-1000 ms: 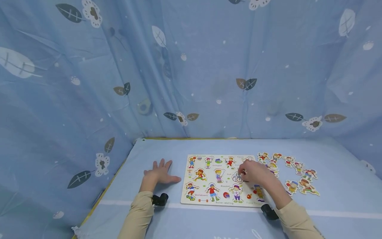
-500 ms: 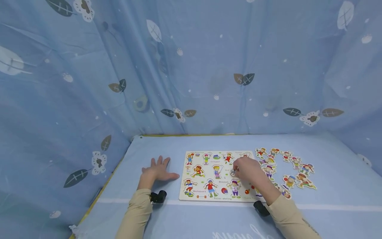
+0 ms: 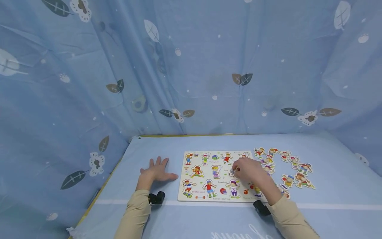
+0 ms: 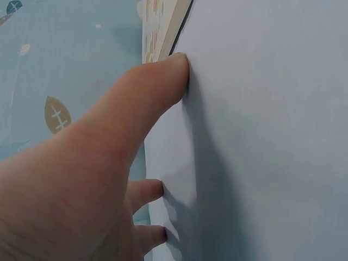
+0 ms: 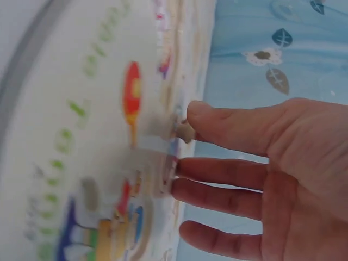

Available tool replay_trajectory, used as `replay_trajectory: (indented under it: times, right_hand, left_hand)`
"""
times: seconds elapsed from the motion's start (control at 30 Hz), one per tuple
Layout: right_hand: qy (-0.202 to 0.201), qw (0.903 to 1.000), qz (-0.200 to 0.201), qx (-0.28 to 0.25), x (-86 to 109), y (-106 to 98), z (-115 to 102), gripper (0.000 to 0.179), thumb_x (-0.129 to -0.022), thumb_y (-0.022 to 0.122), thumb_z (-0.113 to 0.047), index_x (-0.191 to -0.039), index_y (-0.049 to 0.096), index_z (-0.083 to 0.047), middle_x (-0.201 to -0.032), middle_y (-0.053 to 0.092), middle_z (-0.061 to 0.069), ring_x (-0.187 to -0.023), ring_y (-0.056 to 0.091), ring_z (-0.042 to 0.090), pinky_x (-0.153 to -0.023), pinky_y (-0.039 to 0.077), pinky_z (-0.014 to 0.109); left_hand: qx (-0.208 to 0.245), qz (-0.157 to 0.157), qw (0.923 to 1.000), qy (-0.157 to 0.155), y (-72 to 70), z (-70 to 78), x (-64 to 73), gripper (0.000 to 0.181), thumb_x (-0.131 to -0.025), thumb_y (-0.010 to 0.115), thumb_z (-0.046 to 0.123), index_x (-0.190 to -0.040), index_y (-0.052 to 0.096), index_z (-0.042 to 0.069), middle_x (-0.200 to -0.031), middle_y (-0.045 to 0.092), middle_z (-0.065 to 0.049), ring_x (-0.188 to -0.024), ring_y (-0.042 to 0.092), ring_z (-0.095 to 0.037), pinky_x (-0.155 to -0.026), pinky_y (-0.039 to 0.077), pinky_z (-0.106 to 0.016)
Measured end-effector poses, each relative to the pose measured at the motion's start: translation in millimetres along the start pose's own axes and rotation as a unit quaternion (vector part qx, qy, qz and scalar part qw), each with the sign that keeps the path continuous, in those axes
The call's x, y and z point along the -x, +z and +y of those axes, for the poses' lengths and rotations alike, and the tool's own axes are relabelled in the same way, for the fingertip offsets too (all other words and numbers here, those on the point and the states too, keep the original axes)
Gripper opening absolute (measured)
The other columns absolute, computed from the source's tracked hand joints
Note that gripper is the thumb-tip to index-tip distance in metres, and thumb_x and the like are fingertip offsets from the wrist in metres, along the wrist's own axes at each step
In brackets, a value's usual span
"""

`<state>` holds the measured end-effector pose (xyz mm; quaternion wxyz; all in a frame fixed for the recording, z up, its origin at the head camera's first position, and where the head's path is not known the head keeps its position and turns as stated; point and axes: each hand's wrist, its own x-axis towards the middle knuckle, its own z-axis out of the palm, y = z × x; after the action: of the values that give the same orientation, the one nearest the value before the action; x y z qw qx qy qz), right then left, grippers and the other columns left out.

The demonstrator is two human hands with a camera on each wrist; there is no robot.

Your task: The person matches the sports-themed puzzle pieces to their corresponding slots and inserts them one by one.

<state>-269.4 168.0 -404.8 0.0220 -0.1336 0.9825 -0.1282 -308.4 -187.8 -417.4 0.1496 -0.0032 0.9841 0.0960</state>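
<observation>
A cream puzzle board (image 3: 191, 197) printed with children at sports lies on the table. Over its right part, my right hand (image 3: 249, 169) pinches a knobbed puzzle piece beside the printed bicycle (image 3: 231, 173). In the right wrist view the piece's pale wooden knob (image 5: 186, 132) sits at the tip of the thumb (image 5: 217, 122); the index finger is hidden, and the other fingers extend close to the board. Left of the board, my left hand (image 3: 156, 171) rests spread on the cloth, its thumb (image 4: 157, 81) pointing at the board's edge.
Several loose figure pieces (image 3: 303, 181) lie in a rough ring right of the board, some partly behind the right forearm. A pale blue cloth (image 3: 167, 219) covers the table. A patterned blue curtain (image 3: 203, 66) rises behind and at the left.
My right hand shifts slightly left over the board, then stays at the bicycle spot, fingers pinched. The left hand stays spread on the cloth. The whole view drifts a little.
</observation>
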Motion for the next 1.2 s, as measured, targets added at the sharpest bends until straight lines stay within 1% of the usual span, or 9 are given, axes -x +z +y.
replay_trajectory:
  times: [0.13,0.17,0.27,0.4,0.6,0.77,0.87,0.97,1.2]
  right_hand:
    - [0.005,0.9993,-0.033,-0.018,2.1,-8,0,0.023,-0.092,0.067,-0.015,-0.113,0.075,-0.013,-0.117,0.070,0.008,-0.093,0.060,0.020,-0.082,0.051,0.046]
    - [0.007,0.9989,-0.042,-0.021,2.2,-9,1,0.025,-0.092,0.067,-0.015,-0.117,0.073,-0.013,-0.121,0.069,0.010,-0.094,0.060,0.021,-0.082,0.050,0.046]
    - [0.005,0.9984,-0.048,-0.031,2.9,-15,3,0.033,-0.092,0.068,-0.017,-0.125,0.069,-0.012,-0.128,0.065,0.013,-0.107,0.062,0.028,-0.089,0.050,0.052]
    - [0.000,0.9991,-0.019,-0.038,3.3,-22,10,0.038,-0.092,0.071,-0.020,-0.128,0.067,-0.009,-0.131,0.063,0.016,-0.123,0.056,0.039,-0.097,0.046,0.058]
    - [-0.001,0.9989,0.041,-0.022,4.5,-32,28,0.037,-0.092,0.070,-0.019,-0.127,0.066,-0.006,-0.129,0.063,0.021,-0.118,0.058,0.044,-0.091,0.049,0.059]
    - [0.026,0.9973,0.064,-0.025,9.3,-42,46,0.040,-0.092,0.069,-0.018,-0.129,0.064,-0.003,-0.130,0.060,0.025,-0.115,0.058,0.046,-0.087,0.050,0.059]
    - [0.048,0.9967,0.055,-0.036,14.1,-47,58,0.042,-0.091,0.070,-0.017,-0.129,0.063,-0.001,-0.130,0.059,0.027,-0.115,0.057,0.047,-0.087,0.049,0.061]
    - [0.071,0.9960,0.033,-0.044,20.0,-50,68,0.044,-0.090,0.070,-0.018,-0.129,0.062,0.001,-0.130,0.059,0.028,-0.116,0.056,0.048,-0.089,0.048,0.063]
    - [0.114,0.9915,-0.025,-0.058,29.4,-49,84,0.037,-0.087,0.073,-0.017,-0.119,0.066,0.001,-0.120,0.064,0.025,-0.104,0.061,0.040,-0.084,0.050,0.057]
  left_hand:
    - [0.000,0.001,1.0000,0.001,0.5,-1.2,-0.2,0.104,-0.079,0.065,0.071,-0.158,0.027,0.015,-0.164,0.010,-0.022,-0.148,0.004,-0.051,-0.104,0.012,-0.081]
    - [-0.001,0.002,1.0000,0.002,0.4,-0.8,-0.2,0.103,-0.079,0.065,0.070,-0.157,0.027,0.015,-0.164,0.010,-0.023,-0.148,0.004,-0.051,-0.104,0.013,-0.081]
    - [-0.005,-0.001,1.0000,0.002,-0.6,-0.4,0.6,0.103,-0.079,0.065,0.070,-0.157,0.027,0.015,-0.164,0.011,-0.023,-0.148,0.005,-0.051,-0.104,0.013,-0.081]
    - [-0.005,-0.002,1.0000,0.002,-2.3,-0.4,1.7,0.102,-0.080,0.064,0.069,-0.158,0.027,0.015,-0.164,0.010,-0.022,-0.148,0.004,-0.051,-0.104,0.013,-0.081]
    - [0.004,-0.002,1.0000,0.006,-1.0,-3.7,0.8,0.102,-0.080,0.065,0.069,-0.158,0.026,0.016,-0.164,0.009,-0.022,-0.148,0.002,-0.051,-0.104,0.010,-0.082]
    - [0.006,-0.001,0.9999,0.009,1.4,-2.0,-0.2,0.104,-0.079,0.065,0.070,-0.157,0.027,0.015,-0.164,0.010,-0.024,-0.147,0.003,-0.052,-0.103,0.011,-0.082]
    - [0.002,-0.001,1.0000,0.007,2.1,-0.4,-0.2,0.104,-0.078,0.065,0.071,-0.157,0.027,0.015,-0.164,0.010,-0.023,-0.148,0.003,-0.052,-0.104,0.011,-0.082]
    - [0.000,-0.002,1.0000,0.004,2.0,0.1,0.0,0.103,-0.079,0.065,0.070,-0.158,0.027,0.016,-0.164,0.010,-0.023,-0.148,0.003,-0.051,-0.104,0.011,-0.081]
    - [0.001,-0.004,1.0000,0.000,-0.4,0.7,2.2,0.102,-0.080,0.064,0.070,-0.158,0.025,0.016,-0.164,0.009,-0.022,-0.148,0.003,-0.050,-0.105,0.011,-0.081]
